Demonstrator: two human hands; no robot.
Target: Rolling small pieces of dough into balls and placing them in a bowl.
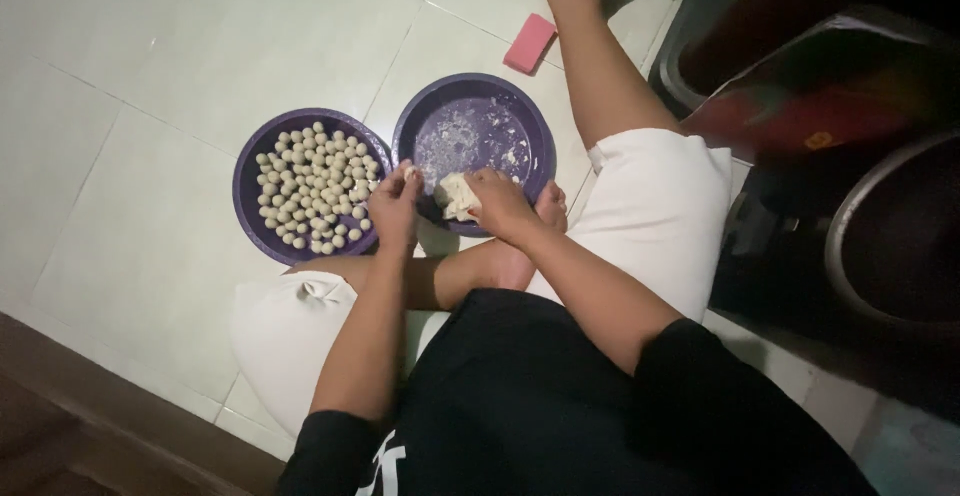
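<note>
I sit on a tiled floor with two purple round trays in front of me. The left tray holds several small pale dough balls. The right tray is dusted with flour. My right hand grips a lump of pale dough at the right tray's near edge. My left hand hovers between the two trays, its fingertips pinching a small bit of dough.
A pink block lies on the floor beyond the right tray. Dark containers and a metal-rimmed pot stand at the right. A wooden edge runs along the lower left.
</note>
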